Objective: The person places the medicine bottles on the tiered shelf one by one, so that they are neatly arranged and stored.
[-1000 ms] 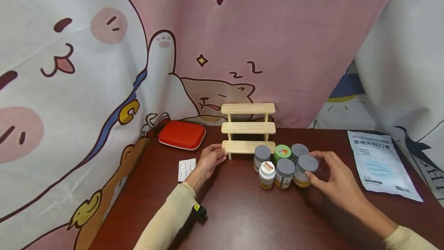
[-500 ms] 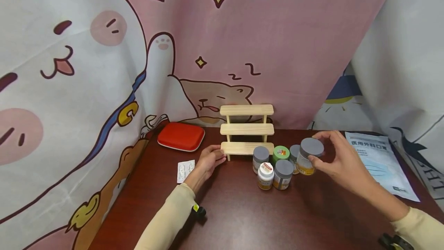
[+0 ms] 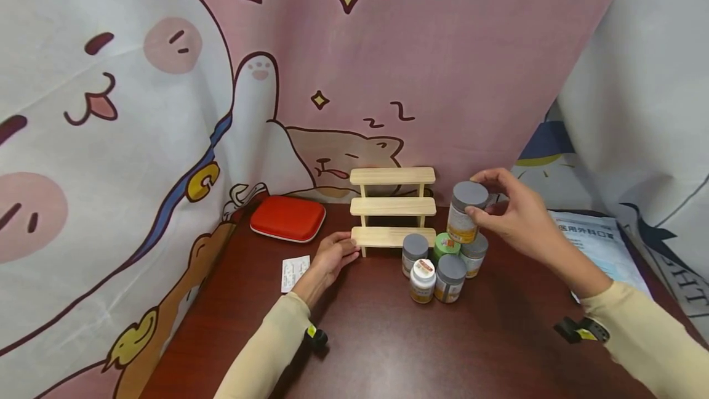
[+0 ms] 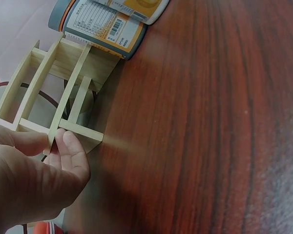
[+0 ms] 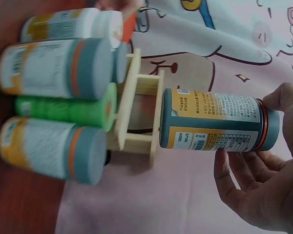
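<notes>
My right hand [image 3: 512,214] holds a grey-lidded pill bottle [image 3: 464,214] by its top, thumb on one side and fingers on the other. In the right wrist view this bottle [image 5: 212,120] hangs in the air, apart from the others. My left hand [image 3: 331,257] pinches the left end of the lowest step of a three-tier wooden rack [image 3: 393,237]; the left wrist view shows thumb and fingers on that board. Before the rack's right end stand a white-capped bottle [image 3: 423,282], a green-lidded one [image 3: 445,245] and several grey-lidded bottles [image 3: 450,279].
A red zip case [image 3: 288,218] lies left of the rack, with a small white printed packet [image 3: 295,273] in front of it. On the right is a face-mask packet [image 3: 600,245], partly behind my right arm. A cartoon-printed cloth [image 3: 443,48] hangs behind the dark wooden table [image 3: 388,350].
My right hand has lifted the grey-lidded pill bottle from the cluster, first upward and right, then up and left toward the rack. The left hand stays on the rack.
</notes>
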Demonstrator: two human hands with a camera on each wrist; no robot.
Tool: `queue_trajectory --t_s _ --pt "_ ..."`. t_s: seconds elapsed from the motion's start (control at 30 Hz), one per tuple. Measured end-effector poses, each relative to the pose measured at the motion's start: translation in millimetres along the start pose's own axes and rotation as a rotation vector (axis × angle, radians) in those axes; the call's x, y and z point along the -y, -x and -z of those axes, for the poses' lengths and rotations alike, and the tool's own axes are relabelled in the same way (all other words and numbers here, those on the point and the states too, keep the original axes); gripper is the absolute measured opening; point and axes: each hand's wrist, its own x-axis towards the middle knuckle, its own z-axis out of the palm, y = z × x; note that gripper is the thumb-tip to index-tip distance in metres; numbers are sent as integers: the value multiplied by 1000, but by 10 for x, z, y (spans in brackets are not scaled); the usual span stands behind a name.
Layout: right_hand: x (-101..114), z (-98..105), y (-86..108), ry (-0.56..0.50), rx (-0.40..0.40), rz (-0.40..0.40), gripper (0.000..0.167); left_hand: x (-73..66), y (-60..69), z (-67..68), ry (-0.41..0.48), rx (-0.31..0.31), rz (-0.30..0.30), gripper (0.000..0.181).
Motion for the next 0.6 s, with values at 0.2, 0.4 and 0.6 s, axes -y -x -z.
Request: queue_trajectory --t_s 0.2,0.4,0.6 --pt "22 -170 -286 -110 3 77 54 5 -3 12 -12 1 7 37" --pt "-32 -396 -574 -228 2 124 57 8 -5 14 -15 9 7 38" --pt "0 -590 -846 -175 -21 148 58 8 -1 22 -8 4 1 37"
